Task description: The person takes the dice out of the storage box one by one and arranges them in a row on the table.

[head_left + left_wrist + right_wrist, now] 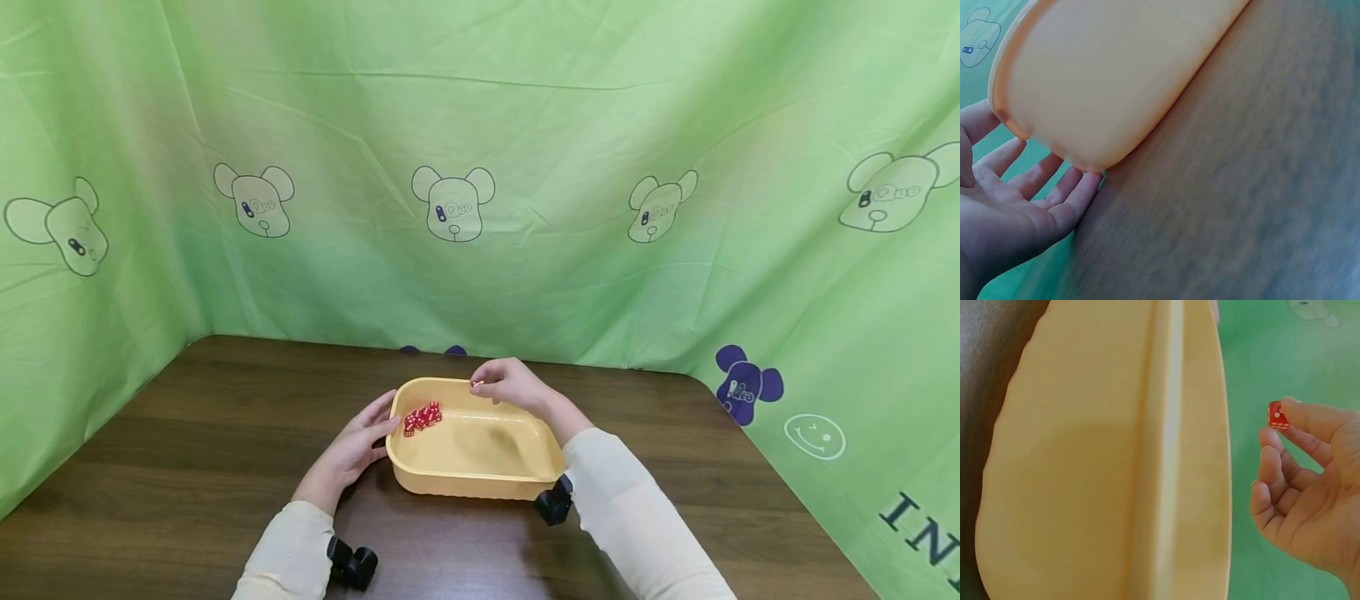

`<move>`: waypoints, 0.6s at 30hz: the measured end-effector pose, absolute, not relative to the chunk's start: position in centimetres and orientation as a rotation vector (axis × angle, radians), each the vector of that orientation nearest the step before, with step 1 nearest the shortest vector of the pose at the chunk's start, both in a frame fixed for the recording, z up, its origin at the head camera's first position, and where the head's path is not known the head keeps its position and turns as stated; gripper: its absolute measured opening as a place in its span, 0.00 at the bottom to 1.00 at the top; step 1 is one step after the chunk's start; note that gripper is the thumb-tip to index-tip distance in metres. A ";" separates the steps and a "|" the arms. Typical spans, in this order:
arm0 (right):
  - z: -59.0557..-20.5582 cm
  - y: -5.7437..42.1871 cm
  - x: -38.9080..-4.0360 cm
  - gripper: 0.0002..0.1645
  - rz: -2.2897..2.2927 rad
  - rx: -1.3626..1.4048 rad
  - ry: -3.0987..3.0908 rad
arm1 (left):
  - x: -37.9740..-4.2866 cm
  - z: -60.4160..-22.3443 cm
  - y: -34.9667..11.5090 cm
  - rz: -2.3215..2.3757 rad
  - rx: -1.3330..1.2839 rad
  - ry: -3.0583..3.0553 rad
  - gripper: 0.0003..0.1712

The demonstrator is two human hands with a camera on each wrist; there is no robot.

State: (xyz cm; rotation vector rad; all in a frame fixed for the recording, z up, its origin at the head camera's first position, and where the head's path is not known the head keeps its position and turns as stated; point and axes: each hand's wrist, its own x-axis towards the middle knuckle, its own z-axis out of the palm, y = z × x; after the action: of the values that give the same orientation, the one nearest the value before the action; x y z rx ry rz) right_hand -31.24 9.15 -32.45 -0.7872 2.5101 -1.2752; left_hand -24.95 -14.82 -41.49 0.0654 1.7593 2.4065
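Note:
A red die [1277, 415] with white pips is pinched between the thumb and fingertips of my right hand [512, 387], above the far rim of a yellow plastic tub [480, 483]. Several more red dice [422, 418] lie grouped inside the tub at its left end. My left hand [356, 446] holds that left end, thumb at the rim and fingers spread along the outer wall. In the left wrist view, the fingertips of the left hand [1029, 206] touch the tub's outside.
The tub stands on a dark wooden table [187, 467]. Green cloth [465, 283] printed with bear heads hangs behind and at both sides of the table. A black wrist camera [352, 564] is worn at the left sleeve, another black wrist camera [555, 500] at the right.

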 end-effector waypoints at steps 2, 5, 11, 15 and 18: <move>-32.2 9.7 -31.2 0.11 -1.298 -0.795 2.507 | -24.9 -41.5 -14.8 2.404 0.066 1.758 0.31; -31.9 10.6 -31.2 0.11 -1.331 -0.790 2.521 | -24.9 -41.4 -14.8 2.405 0.069 1.748 0.31; -31.3 12.6 -31.1 0.10 -1.373 -0.764 2.580 | -24.9 -41.4 -14.9 2.398 0.077 1.746 0.31; -31.2 14.1 -30.8 0.10 -1.410 -0.712 2.595 | -24.9 -41.4 -14.9 2.391 0.088 1.744 0.32; -31.2 15.3 -30.7 0.12 -1.426 -0.676 2.597 | -24.9 -41.4 -14.9 2.389 0.094 1.742 0.32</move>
State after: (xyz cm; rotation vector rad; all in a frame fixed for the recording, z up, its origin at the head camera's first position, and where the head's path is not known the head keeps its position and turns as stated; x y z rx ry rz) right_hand -30.69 15.30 -31.24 -0.6758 2.5966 -1.4258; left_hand -24.86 -14.91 -41.39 0.0943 1.7420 2.3890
